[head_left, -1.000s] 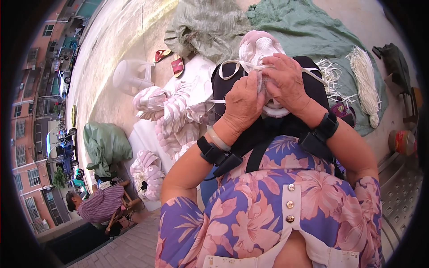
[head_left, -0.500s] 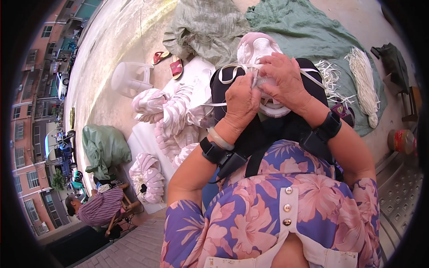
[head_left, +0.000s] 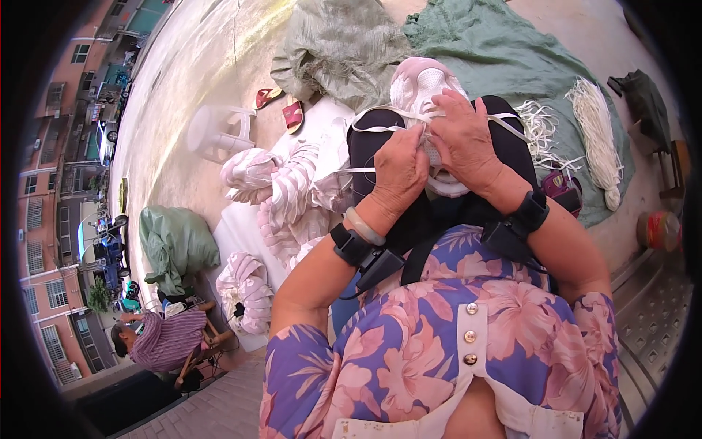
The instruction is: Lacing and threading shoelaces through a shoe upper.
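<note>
A pink and white sneaker [head_left: 428, 75] lies across my black-clad lap, toe pointing away from me. White shoelace [head_left: 380, 129] loops out over both sides of it, and one length runs out leftward below. My left hand [head_left: 401, 162] is closed, thumb and fingertips pinched on the lace at the sneaker's eyelets. From the right, my right hand [head_left: 468, 140] bends over the sneaker's opening, thumb and forefinger closed on the lace beside the left fingertips. The fingers partly hide the eyelets and the exact grip.
Nested pink and white shoe pieces [head_left: 292, 179] lie in rows on a white sheet at left, near a white stool [head_left: 216, 133] and red slippers [head_left: 293, 115]. Lace bundles [head_left: 596, 139] rest on green cloth [head_left: 497, 44] at right. A seated person [head_left: 168, 340] is at lower left.
My right hand has lowered its fingers toward the left fingertips, and both hands are now closer together at the eyelets. The upper lace loop has shifted and opened wider.
</note>
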{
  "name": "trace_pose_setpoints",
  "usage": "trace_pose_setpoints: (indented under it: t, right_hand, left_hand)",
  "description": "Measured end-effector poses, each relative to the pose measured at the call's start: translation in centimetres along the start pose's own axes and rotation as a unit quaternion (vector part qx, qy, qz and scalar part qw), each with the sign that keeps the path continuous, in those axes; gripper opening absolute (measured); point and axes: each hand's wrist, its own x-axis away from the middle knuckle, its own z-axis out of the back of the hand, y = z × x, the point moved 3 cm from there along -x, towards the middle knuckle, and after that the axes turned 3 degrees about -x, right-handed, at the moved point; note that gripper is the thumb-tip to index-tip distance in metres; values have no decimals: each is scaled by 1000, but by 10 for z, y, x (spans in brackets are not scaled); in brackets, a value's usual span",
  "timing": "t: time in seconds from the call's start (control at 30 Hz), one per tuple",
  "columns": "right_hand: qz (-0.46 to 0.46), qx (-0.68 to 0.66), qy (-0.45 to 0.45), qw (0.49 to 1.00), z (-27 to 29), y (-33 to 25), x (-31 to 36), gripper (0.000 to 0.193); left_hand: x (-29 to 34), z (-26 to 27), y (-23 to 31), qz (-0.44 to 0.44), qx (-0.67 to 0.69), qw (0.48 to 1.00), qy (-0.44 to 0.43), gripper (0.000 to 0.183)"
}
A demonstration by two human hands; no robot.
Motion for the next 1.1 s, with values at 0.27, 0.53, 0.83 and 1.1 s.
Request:
trace_pose_setpoints:
  t: [0.27, 0.53, 0.83, 1.1]
  right_hand:
    - [53, 97, -27, 993, 93, 64, 81, 13]
    - [-81, 54, -44, 994, 118, 113, 173, 8]
    - [-45, -30, -54, 997, 93, 77, 105, 19]
    - [27, -111, -45, 992, 60, 44, 61, 34]
  left_hand:
    - [14, 10, 2, 10, -27, 1000, -3, 30]
    - [5, 9, -23, 197, 97, 975, -22, 25]
    - [-11, 9, -25, 244, 271, 931, 16, 17]
    - [-14, 16, -22, 289, 460, 836, -81, 20]
